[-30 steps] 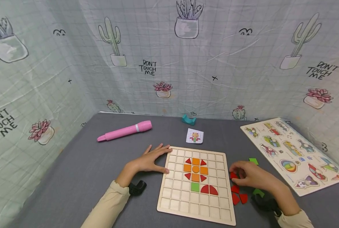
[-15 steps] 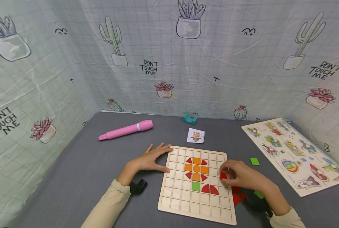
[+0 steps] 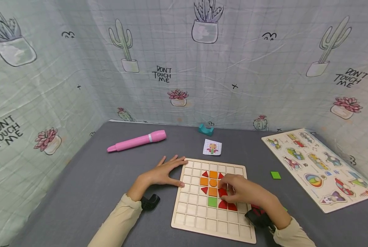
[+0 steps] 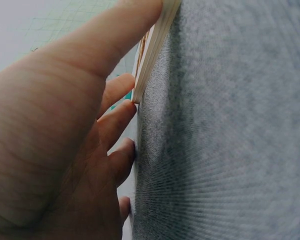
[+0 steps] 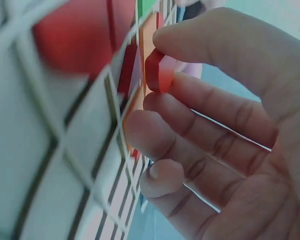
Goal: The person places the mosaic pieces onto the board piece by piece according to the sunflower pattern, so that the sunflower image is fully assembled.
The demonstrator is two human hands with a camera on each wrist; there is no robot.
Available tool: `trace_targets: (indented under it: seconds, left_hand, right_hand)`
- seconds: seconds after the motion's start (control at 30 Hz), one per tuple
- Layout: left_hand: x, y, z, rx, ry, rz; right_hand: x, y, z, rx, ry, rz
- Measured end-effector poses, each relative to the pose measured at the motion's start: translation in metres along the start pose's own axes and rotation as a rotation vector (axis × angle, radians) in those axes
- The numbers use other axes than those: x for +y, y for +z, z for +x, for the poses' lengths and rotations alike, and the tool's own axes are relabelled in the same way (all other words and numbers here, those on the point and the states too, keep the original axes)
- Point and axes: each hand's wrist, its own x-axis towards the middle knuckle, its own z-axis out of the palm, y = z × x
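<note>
A wooden grid board (image 3: 199, 221) lies on the grey table. On it, orange squares surround an orange circle (image 3: 213, 183), with red triangles at the corners. Below them sits a green square (image 3: 212, 201) and, to its right, two red rounded pieces (image 3: 232, 206) partly behind fingers. My left hand (image 3: 162, 174) rests at the board's left edge, fingers spread, its thumb touching the rim. Over the board's middle right, my right hand (image 3: 247, 190) pinches a small red piece (image 5: 162, 72) between thumb and fingers, just above the grid. The hand hides some orange and red pieces.
A picture card (image 3: 212, 147) and a teal holder (image 3: 206, 129) lie behind the board. A pink pen-shaped object (image 3: 137, 140) is at back left. A green tile (image 3: 275, 175) and a picture puzzle (image 3: 298, 181) are at right. Loose red pieces are partly hidden by the right wrist.
My right hand has picked up a red piece from beside the board and carried it left over the grid. The left hand stays in place.
</note>
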Motion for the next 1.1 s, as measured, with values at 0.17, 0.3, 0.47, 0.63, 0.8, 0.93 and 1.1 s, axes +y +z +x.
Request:
trace_targets:
  seconds: [0.17,0.3,0.47,0.63,0.8,0.93,1.1]
  left_hand:
    - [-0.001,0.0,0.001,-0.003,-0.012,-0.003]
    - [-0.002,0.001,0.002,-0.004,-0.009,0.006]
    - [-0.001,0.001,0.002,-0.006,-0.007,-0.002]
    - [0.0,0.002,0.002,-0.007,-0.002,-0.002]
    - [0.001,0.002,0.002,-0.007,-0.009,0.0]
    - [0.0,0.002,0.001,-0.004,-0.013,0.001]
    - [0.0,0.001,0.001,-0.001,-0.011,0.008]
  right_hand:
    - [-0.012,0.008,0.011,-0.037,-0.01,0.02]
    - [-0.02,0.013,0.019,-0.063,-0.033,-0.008]
    - [-0.028,0.02,0.027,-0.066,-0.076,-0.076]
    - [-0.034,0.027,0.033,-0.074,-0.105,-0.082]
    - [-0.036,0.031,0.037,-0.083,-0.085,-0.068]
    - [-0.037,0.032,0.039,-0.084,-0.075,-0.075]
    - [-0.038,0.032,0.038,-0.078,-0.079,-0.071]
